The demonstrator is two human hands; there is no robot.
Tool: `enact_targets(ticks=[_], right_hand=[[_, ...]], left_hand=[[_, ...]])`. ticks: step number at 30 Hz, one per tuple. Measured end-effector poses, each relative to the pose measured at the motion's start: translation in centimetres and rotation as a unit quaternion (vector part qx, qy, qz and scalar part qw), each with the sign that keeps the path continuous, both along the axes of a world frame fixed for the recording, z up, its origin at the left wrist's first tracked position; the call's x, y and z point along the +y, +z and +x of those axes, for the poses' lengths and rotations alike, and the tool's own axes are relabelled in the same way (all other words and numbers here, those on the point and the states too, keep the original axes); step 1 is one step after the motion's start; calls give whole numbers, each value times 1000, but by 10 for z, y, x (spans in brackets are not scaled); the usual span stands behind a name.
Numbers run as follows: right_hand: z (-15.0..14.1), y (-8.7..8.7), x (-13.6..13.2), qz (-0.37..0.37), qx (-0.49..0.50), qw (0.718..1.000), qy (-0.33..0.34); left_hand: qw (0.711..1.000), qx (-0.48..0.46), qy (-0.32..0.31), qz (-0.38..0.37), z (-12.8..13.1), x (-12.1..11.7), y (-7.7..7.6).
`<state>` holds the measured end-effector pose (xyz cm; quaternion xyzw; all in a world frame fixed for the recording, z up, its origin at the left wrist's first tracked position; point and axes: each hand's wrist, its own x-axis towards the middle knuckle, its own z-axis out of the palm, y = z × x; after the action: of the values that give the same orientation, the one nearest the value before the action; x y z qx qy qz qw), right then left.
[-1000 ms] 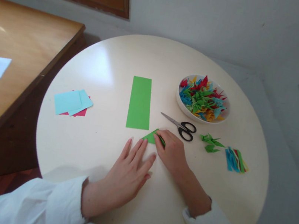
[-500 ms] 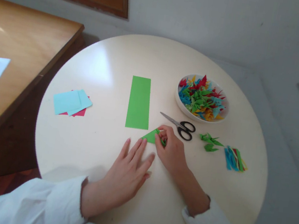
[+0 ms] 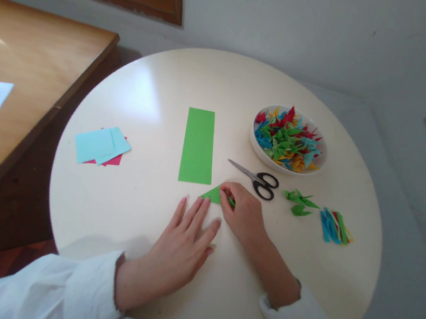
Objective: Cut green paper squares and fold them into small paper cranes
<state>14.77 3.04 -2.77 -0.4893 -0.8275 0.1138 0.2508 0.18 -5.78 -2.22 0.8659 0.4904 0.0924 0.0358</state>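
Observation:
A small green folded paper [image 3: 213, 194] lies on the round white table, just below a flat green paper strip [image 3: 199, 147]. My left hand [image 3: 180, 242] rests palm down with its fingers spread, two fingertips touching the folded paper's left corner. Bent fingers of my right hand [image 3: 243, 212] pinch the right part of that paper and cover some of it. Beyond my right hand lie scissors [image 3: 256, 179] with black handles, their blades pointing left. Two green paper cranes [image 3: 301, 199] sit to the right of it.
A white bowl [image 3: 257, 147] full of colorful folded paper cranes stands at the back right. Thin colored paper strips [image 3: 333, 226] lie near the right edge. Light blue and red paper pieces [image 3: 97, 145] are at the left. A wooden desk [image 3: 65, 47] adjoins on the left.
My right fingers have shifted slightly left and down on the folded green paper, covering more of its top corner. The left hand stays in place.

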Motion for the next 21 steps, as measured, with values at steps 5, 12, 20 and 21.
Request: enact_targets(ticks=[5,12,20,21], right_hand=[[0,-1,0,-7,-4,1000,6],[1,-1,1,-17,3,1000,6],[1,-2,1,-19,14,1000,6],[1,-2,1,-19,14,1000,6]], left_hand=[[1000,0,4,-1,0,0,0],[1000,5,5,-3,1,0,-1],[1000,2,5,-7,0,1,2],[1000,3,4,-7,0,1,2]])
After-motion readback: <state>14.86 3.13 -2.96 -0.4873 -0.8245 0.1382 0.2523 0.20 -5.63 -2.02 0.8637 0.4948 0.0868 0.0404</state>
